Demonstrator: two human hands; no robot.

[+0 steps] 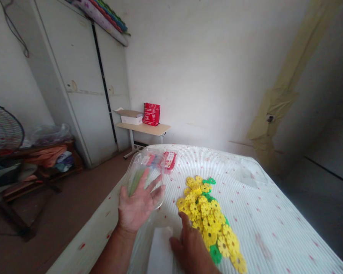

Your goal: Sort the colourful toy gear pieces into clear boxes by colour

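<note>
"Yellow and green flower-shaped pieces [210, 222], where?"
"Heaped on the striped cloth [274, 217], just beside the right hand [193, 243], thumb and forefinger parted."
"And the left hand [138, 207]?"
"Grip spread wide, overlapping the clear container [153, 166]; contact unclear."

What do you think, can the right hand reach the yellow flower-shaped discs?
Likely yes: the right hand is close beside the yellow flower-shaped discs, with nothing visible blocking the way.
</note>
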